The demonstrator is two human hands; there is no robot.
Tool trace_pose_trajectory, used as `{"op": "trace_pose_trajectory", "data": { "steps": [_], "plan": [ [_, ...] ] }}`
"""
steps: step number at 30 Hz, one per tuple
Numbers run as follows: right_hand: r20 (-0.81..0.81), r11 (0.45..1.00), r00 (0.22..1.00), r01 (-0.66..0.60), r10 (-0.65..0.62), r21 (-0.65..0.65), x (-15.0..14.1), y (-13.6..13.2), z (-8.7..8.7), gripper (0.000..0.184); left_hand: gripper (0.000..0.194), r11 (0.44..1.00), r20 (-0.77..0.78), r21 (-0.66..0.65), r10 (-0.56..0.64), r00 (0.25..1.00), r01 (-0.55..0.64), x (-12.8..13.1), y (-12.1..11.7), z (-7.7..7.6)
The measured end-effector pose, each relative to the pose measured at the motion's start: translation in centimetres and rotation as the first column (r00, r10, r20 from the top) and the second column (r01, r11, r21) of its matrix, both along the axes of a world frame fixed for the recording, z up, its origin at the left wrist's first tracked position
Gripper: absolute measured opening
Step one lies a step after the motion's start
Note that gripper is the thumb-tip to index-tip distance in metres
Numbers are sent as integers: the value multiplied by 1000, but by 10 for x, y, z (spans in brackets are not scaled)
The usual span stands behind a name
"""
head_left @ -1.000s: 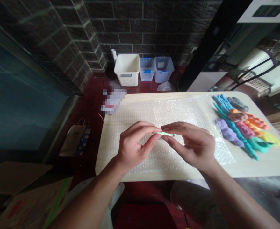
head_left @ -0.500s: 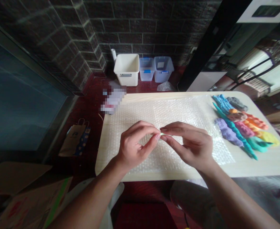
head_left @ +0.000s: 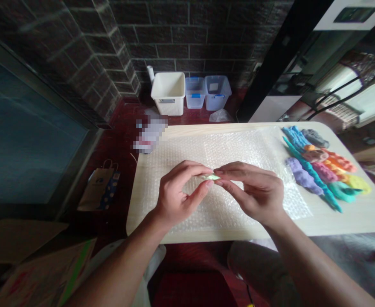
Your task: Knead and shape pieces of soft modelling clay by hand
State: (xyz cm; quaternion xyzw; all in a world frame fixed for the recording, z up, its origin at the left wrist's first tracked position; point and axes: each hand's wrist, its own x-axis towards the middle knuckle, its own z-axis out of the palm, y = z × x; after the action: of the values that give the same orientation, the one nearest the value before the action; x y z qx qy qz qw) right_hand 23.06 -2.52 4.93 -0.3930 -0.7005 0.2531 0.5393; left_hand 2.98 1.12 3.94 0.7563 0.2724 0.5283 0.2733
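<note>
Between the fingertips of both hands is a small pale green piece [head_left: 210, 176] that looks like soft modelling clay; much of it is hidden by the fingers. My left hand [head_left: 178, 194] pinches its left side between thumb and fingers. From the right, my right hand [head_left: 257, 192] grips the other end the same way. Both hands are above a sheet of bubble wrap [head_left: 181, 149] spread over the table. Off to the right lie several coloured clay-like lumps and strips, among them a purple lump [head_left: 302, 175], a teal roll [head_left: 315, 177] and a yellow lump [head_left: 358, 184].
The pale wooden table [head_left: 363, 217] has rounded corners. A pixelated item [head_left: 150, 134] is at its far left corner. Beyond stand a white bin [head_left: 168, 96] and two see-through boxes [head_left: 217, 94]. A paper bag [head_left: 97, 187] and a cardboard box [head_left: 43, 273] are at the left.
More of the pale green piece shows between my fingertips than before. My left fingers have shifted slightly apart around it, while both hands stay in nearly the same place.
</note>
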Motion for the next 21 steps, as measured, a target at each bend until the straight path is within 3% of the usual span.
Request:
{"op": "trace_pose_trajectory", "data": {
  "steps": [4, 11, 16, 21],
  "plan": [
    [17, 999, 1000, 23, -22, -25, 1, 0, -2, 33, 12, 999, -8, 38, 6, 1000, -6, -1, 2, 1],
    [18, 999, 999, 44, -44, -12, 0, 0, -1, 27, 13, 998, 36, -61, 11, 999, -8, -2, 2, -3],
    [58, 999, 998, 37, -36, -19, 1, 0, -2, 33, 14, 1000, 14, -7, -17, 1000, 17, -1, 4, -3],
    [9, 998, 1000, 30, -30, -50, 1, 1, -3, 32, 11, 997, 70, -82, -7, 998, 13, -2, 3, -5]
  ]
}}
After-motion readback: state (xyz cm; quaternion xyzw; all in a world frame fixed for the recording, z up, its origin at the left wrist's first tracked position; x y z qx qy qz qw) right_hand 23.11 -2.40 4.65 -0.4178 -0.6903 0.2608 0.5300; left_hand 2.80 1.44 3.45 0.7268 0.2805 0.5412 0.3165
